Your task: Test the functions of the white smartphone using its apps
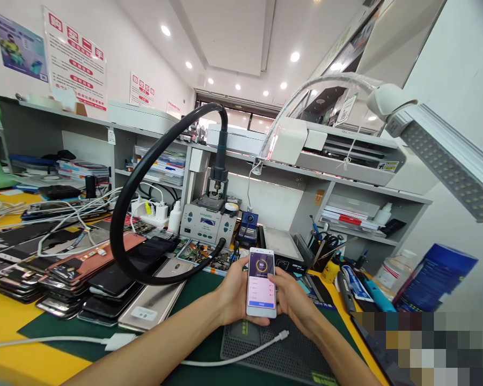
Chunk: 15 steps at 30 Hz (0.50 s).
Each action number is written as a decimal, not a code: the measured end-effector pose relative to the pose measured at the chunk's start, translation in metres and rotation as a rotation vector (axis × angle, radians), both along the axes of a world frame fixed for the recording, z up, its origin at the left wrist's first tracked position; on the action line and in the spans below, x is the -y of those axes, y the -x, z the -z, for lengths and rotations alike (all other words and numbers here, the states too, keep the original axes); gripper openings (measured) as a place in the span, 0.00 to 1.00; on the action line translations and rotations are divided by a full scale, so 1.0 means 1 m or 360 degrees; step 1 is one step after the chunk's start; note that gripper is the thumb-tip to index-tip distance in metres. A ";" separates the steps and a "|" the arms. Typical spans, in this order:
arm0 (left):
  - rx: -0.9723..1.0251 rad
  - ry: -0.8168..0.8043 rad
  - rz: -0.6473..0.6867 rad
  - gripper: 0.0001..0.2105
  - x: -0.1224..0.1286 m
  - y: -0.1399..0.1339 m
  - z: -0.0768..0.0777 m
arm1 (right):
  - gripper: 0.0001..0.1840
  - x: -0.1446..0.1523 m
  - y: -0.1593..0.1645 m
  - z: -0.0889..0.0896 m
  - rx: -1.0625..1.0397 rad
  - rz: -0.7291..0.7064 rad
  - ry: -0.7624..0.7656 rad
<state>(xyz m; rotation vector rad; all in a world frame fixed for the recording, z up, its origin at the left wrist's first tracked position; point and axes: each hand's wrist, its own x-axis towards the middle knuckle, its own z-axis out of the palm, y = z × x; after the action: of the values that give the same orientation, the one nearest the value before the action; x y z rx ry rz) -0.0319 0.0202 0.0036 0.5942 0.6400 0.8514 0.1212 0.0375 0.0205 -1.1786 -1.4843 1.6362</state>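
A white smartphone [261, 284] is held upright in front of me, its screen lit with a round gauge on a dark top part and a pale list below. My left hand [235, 292] wraps round the phone's left side and back, with fingertips showing under its lower edge. At the right side, my right hand [292, 300] is closed against the phone, its thumb at the screen's edge; the other fingers are partly hidden. Beneath both hands lies a dark textured mat [293, 348]. A white cable [241, 362] crosses this mat, its plug end free.
Stacks of phones [60, 268] fill the left side. Behind stands a hot-air station [207, 222] with a black hose [118, 214] looping forward. A parts tray [201, 254] sits before it. An LED lamp [446, 155] overhangs the right. Bottles, tools and a blue box [437, 276] line the right side.
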 end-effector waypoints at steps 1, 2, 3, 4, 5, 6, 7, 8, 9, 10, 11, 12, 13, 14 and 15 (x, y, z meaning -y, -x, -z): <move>0.0000 -0.0002 -0.0005 0.31 0.000 0.000 0.000 | 0.19 0.000 0.000 0.000 0.0009 0.0001 -0.0004; 0.0000 0.0002 -0.0009 0.31 0.000 0.000 0.000 | 0.19 0.000 0.000 0.000 0.0013 0.0003 -0.0007; 0.0000 0.0009 -0.0007 0.31 0.001 0.000 0.000 | 0.19 0.000 0.000 0.001 0.0010 0.0003 -0.0004; -0.0002 0.0016 -0.0005 0.31 0.001 0.000 -0.001 | 0.19 -0.001 0.000 0.002 -0.0002 0.0004 0.0000; -0.0003 0.0021 -0.0001 0.31 0.001 0.000 -0.001 | 0.19 -0.002 0.000 0.002 -0.0016 0.0004 0.0009; -0.0005 0.0023 0.0002 0.31 0.001 0.000 -0.002 | 0.18 -0.002 0.000 0.003 -0.0034 0.0006 0.0016; -0.0005 0.0020 0.0006 0.31 0.001 0.000 -0.002 | 0.18 -0.002 0.000 0.004 -0.0051 0.0008 0.0017; -0.0005 0.0017 0.0009 0.31 0.001 0.000 -0.002 | 0.18 -0.003 0.000 0.004 -0.0060 0.0011 0.0018; -0.0006 0.0012 0.0007 0.31 0.001 0.000 -0.002 | 0.17 -0.003 0.000 0.003 -0.0059 0.0017 0.0016; -0.0008 0.0011 0.0004 0.31 0.001 0.000 -0.002 | 0.17 -0.002 0.000 0.003 -0.0052 0.0021 0.0014; -0.0011 0.0011 0.0004 0.31 0.001 0.000 -0.002 | 0.17 -0.002 0.001 0.002 -0.0043 0.0021 0.0015; -0.0014 0.0011 0.0002 0.31 0.001 0.000 -0.002 | 0.17 -0.001 0.001 0.001 -0.0033 0.0023 0.0018; -0.0016 0.0011 0.0005 0.31 0.001 0.000 -0.001 | 0.17 -0.001 0.001 0.001 -0.0023 0.0026 0.0023; -0.0017 0.0008 0.0011 0.31 0.000 0.000 -0.001 | 0.17 0.000 0.001 0.000 -0.0019 0.0027 0.0026; -0.0015 0.0002 0.0020 0.31 0.001 0.000 -0.001 | 0.17 0.000 0.001 0.000 -0.0018 0.0027 0.0027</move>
<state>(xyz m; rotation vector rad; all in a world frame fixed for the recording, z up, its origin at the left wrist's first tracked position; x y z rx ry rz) -0.0322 0.0197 0.0045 0.6012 0.6447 0.8366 0.1201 0.0377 0.0207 -1.1864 -1.4523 1.6444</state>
